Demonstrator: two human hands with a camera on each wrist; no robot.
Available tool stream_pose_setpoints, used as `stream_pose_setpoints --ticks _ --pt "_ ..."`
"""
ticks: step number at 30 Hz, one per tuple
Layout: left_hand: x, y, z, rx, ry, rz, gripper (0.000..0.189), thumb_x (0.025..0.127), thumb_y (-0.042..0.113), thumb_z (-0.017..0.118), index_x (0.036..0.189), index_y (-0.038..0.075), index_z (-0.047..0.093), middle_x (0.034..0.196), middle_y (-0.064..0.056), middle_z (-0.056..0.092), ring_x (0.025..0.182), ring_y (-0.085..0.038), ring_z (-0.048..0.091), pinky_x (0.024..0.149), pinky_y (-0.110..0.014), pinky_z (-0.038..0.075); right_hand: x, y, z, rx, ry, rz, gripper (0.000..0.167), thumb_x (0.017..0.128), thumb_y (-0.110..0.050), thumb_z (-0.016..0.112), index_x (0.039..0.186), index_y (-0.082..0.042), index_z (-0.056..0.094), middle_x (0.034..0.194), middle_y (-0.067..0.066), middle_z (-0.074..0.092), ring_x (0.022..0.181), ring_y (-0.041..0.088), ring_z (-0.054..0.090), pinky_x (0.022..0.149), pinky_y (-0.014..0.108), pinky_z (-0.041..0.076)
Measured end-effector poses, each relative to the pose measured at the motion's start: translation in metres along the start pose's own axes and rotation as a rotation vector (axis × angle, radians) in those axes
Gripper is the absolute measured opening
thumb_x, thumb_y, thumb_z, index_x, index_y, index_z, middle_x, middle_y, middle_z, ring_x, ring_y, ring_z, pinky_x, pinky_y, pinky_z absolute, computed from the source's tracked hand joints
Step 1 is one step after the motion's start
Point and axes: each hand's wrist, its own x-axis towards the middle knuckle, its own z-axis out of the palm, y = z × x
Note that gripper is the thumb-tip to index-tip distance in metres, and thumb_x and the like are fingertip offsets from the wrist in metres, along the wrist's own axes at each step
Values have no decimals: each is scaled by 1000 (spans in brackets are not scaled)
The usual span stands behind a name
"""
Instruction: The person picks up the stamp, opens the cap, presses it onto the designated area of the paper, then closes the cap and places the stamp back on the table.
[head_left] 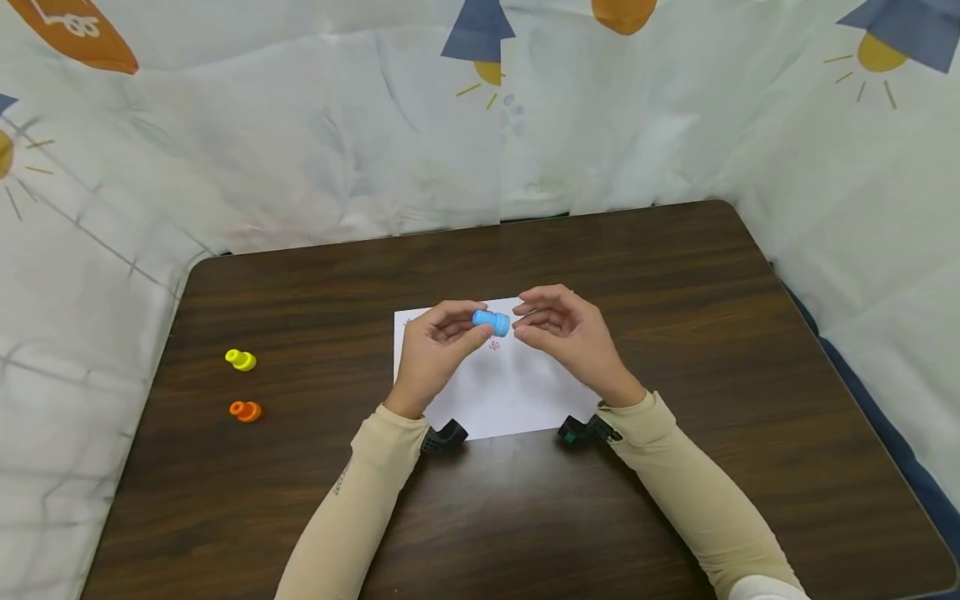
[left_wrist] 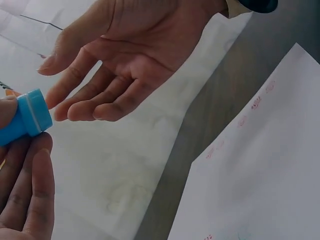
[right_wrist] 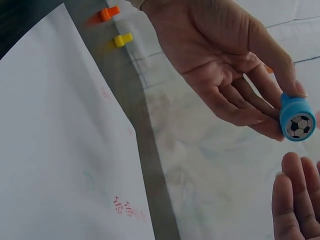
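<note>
Over the sheet of paper, my left hand pinches a small blue toy stamp between thumb and fingers. A round soccer-ball picture on the end of the stamp shows in the right wrist view. My right hand hovers just right of the stamp, fingers relaxed and a little bent, holding nothing. In the left wrist view the right hand is spread beside the stamp's wider end. Small red prints mark the paper, along with faint greenish ones.
On the left of the dark wooden table lie a yellow stamp and an orange stamp. White patterned cloth hangs behind the table and along both sides.
</note>
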Motion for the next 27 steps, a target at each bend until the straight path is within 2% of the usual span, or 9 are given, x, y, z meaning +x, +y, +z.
stream_pose_setpoints --ticks 6,12,17,27 --pt "-1 -3 1 -1 11 -12 32 89 5 79 119 -4 70 111 8 75 99 -9 76 91 -26 64 -4 2 8 27 -13 6 43 89 -3 79 128 3 62 115 -1 71 101 14 73 91 25 63" --pt "-1 -4 5 3 12 -30 31 90 7 79 119 -1 71 112 6 74 101 -9 75 91 -25 63 -5 4 14 32 11 -40 39 89 1 78 124 6 63 117 -2 69 100 12 71 91 24 63" --pt "-1 -3 7 -9 5 -46 32 90 8 79 119 -1 71 111 6 74 101 -9 75 90 -25 64 -5 6 16 51 30 -54 35 88 4 77 121 8 64 112 -3 71 99 12 71 93 27 63" --pt "-3 -4 7 -12 2 -41 32 90 7 78 120 -3 71 110 5 74 100 -9 75 89 -25 64 -6 7 16 40 46 -60 30 88 3 78 115 9 67 110 -6 72 97 12 72 94 28 63"
